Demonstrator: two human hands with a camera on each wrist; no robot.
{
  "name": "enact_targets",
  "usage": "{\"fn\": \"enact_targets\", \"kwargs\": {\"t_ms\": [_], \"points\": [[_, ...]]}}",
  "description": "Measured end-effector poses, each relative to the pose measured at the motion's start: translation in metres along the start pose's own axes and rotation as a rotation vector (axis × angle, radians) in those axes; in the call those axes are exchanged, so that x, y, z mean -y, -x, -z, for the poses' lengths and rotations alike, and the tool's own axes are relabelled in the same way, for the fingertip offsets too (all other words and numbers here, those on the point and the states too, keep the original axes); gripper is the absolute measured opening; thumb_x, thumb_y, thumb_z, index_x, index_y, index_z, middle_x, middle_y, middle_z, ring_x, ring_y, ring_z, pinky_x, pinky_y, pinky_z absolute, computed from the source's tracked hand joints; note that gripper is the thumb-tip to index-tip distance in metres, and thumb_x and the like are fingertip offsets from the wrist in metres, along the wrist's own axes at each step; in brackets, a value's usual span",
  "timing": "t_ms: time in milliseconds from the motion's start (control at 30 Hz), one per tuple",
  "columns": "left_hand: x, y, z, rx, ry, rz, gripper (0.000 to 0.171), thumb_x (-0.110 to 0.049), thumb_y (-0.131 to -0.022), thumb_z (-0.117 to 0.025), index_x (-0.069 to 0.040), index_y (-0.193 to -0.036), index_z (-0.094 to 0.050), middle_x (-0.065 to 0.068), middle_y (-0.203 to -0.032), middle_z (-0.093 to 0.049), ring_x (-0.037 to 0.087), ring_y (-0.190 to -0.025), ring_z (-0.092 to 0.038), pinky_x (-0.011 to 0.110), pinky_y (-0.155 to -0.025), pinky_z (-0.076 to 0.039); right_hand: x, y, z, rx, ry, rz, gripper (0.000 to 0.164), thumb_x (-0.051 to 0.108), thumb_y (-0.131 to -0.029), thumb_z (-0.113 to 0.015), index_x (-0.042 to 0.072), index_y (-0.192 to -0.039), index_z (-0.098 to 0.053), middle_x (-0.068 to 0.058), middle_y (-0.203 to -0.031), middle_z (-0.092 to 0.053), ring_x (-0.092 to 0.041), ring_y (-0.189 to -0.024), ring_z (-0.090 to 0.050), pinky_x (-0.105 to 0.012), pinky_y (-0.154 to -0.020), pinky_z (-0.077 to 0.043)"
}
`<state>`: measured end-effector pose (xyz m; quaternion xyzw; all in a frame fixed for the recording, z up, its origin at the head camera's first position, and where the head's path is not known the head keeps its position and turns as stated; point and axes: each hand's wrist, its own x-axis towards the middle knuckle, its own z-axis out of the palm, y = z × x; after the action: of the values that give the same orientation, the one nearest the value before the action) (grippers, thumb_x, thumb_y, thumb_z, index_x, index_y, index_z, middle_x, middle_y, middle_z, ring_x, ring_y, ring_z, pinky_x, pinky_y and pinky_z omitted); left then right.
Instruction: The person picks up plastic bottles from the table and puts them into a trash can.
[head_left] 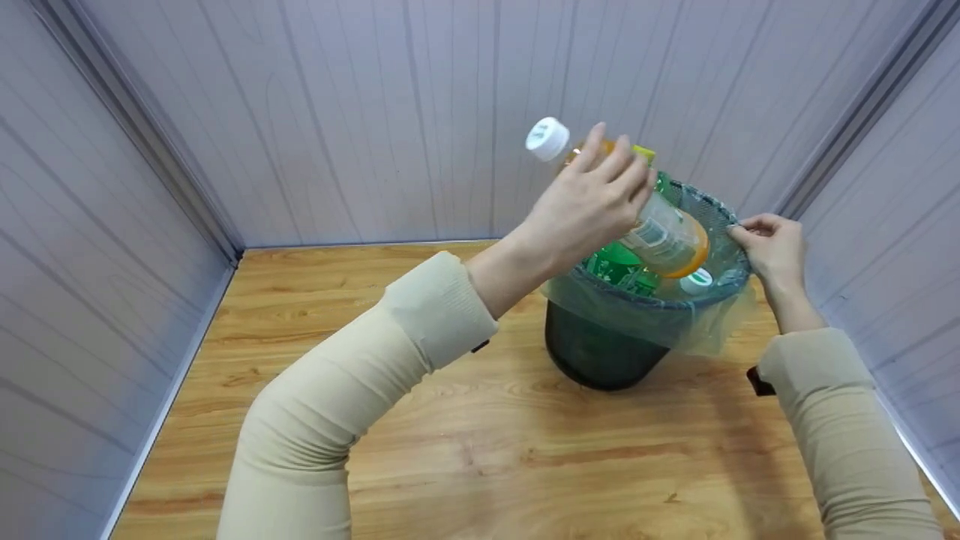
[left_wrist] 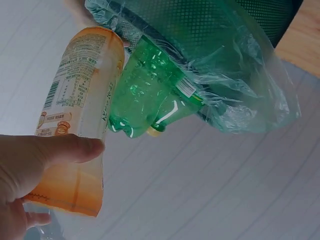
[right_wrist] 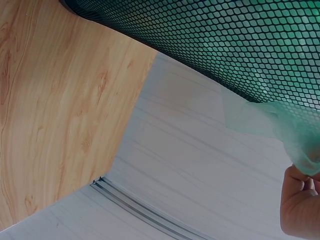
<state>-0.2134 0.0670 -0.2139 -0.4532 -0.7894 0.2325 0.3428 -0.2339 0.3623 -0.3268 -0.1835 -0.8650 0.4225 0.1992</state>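
Observation:
My left hand (head_left: 592, 191) grips a plastic bottle (head_left: 664, 236) with an orange and white label and a white cap. The bottle is tilted, cap up to the left, its base over the mouth of a dark mesh trash can (head_left: 600, 352). A green translucent bag (left_wrist: 260, 95) lines the can and folds over its rim. Green plastic bottles (left_wrist: 142, 90) stand inside, and a white-capped bottle (head_left: 696, 281) shows low beside them. At the can's right rim, my right hand (head_left: 776, 247) pinches the bag's edge between thumb and fingers.
The can stands, leaning somewhat, on a wood-grain floor (head_left: 450, 450). Pale panelled walls (head_left: 337, 120) enclose it at the back and on both sides. The right wall (head_left: 892, 225) runs close beside my right hand.

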Motion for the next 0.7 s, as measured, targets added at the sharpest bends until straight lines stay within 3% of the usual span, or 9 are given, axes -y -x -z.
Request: {"fn": "enact_targets", "kwargs": {"t_ms": [333,500,700], "points": [[-0.019,-0.029,0.005,-0.027,-0.17,-0.174,0.041,-0.002,-0.09,-0.044,-0.008,-0.13,-0.044,0.011,-0.132,-0.041,0.03,-0.123,-0.032,0.053,-0.101,-0.017,0.001,-0.001,-0.003,-0.023,-0.006,0.019,0.009,0.016,-0.08,-0.061,0.008,-0.077,-0.059,0.019,-0.053,-0.047,0.0,-0.051,-0.043,-0.015,-0.048,-0.036],[-0.027,-0.041,0.004,-0.021,-0.163,-0.256,0.039,-0.002,-0.091,-0.041,-0.008,-0.129,-0.045,0.013,-0.135,-0.038,0.031,-0.126,-0.026,0.054,-0.102,-0.011,0.001,0.0,-0.002,-0.013,-0.001,0.008,0.012,0.017,-0.081,-0.06,0.005,-0.079,-0.06,0.018,-0.053,-0.047,-0.001,-0.051,-0.043,-0.016,-0.046,-0.036],[-0.034,-0.054,-0.002,-0.038,-0.159,-0.271,0.037,0.002,-0.093,-0.035,-0.005,-0.128,-0.046,0.014,-0.137,-0.033,0.029,-0.128,-0.022,0.051,-0.104,-0.009,0.0,0.001,-0.001,-0.023,-0.017,0.021,0.012,0.018,-0.081,-0.062,0.006,-0.077,-0.059,0.019,-0.051,-0.047,0.001,-0.049,-0.043,-0.015,-0.045,-0.036]]}}
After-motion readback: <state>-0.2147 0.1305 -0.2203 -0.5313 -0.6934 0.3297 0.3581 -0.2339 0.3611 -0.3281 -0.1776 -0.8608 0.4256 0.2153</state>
